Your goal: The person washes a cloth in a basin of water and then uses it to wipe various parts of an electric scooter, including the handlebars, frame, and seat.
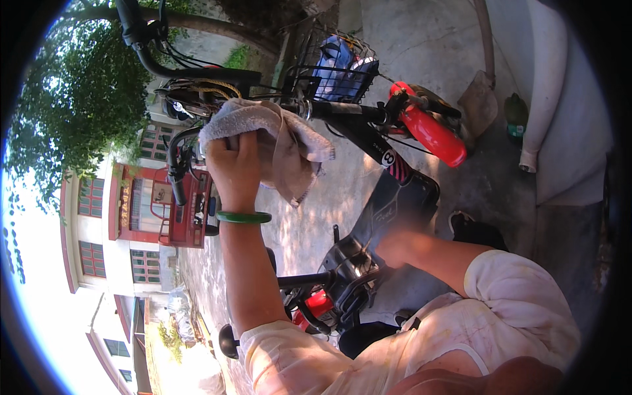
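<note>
In my left hand, which wears a green bangle, is a bunched greyish towel. It lies against the bike's steering column, below the black handlebar. My right hand is blurred over the black frame; its fingers cannot be made out, nor whether it touches. The bike has a red front fender, a "8" sticker on the frame, and a wire basket with a blue bag in it. A second handlebar grip hangs beside the towel.
The picture is turned sideways. A shovel, a green bottle-like thing and a pale pipe lie or stand by the wall. A red cargo tricycle stands near a building; a tree overhangs. A shoe is beside the bike.
</note>
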`<action>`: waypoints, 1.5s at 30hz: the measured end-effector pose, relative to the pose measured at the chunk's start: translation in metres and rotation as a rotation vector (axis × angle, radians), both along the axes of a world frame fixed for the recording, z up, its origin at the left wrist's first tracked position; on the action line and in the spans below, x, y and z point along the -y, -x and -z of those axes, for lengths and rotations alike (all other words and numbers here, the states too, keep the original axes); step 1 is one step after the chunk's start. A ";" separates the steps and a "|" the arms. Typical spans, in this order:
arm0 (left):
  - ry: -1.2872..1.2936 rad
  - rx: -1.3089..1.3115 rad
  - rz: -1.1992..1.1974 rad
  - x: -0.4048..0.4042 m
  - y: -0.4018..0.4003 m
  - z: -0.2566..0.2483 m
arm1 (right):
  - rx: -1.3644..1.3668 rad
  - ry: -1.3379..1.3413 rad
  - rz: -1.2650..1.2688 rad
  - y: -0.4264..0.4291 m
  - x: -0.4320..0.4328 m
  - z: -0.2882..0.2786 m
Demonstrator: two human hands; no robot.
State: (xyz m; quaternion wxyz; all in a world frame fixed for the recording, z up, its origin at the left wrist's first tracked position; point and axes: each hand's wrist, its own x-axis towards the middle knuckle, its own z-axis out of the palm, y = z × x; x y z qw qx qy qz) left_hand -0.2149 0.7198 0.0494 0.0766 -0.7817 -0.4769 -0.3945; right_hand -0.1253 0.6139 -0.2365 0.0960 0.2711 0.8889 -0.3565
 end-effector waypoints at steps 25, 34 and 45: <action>-0.177 -0.822 -0.481 -0.107 -0.059 0.067 | -0.001 -0.038 0.032 -0.019 0.003 -0.032; -0.335 -0.765 -0.540 -0.070 -0.037 -0.007 | -0.060 -0.047 -0.015 -0.013 0.008 -0.026; -0.017 -0.807 -0.637 -0.067 -0.013 0.008 | 0.029 -0.027 -0.026 0.008 0.005 -0.006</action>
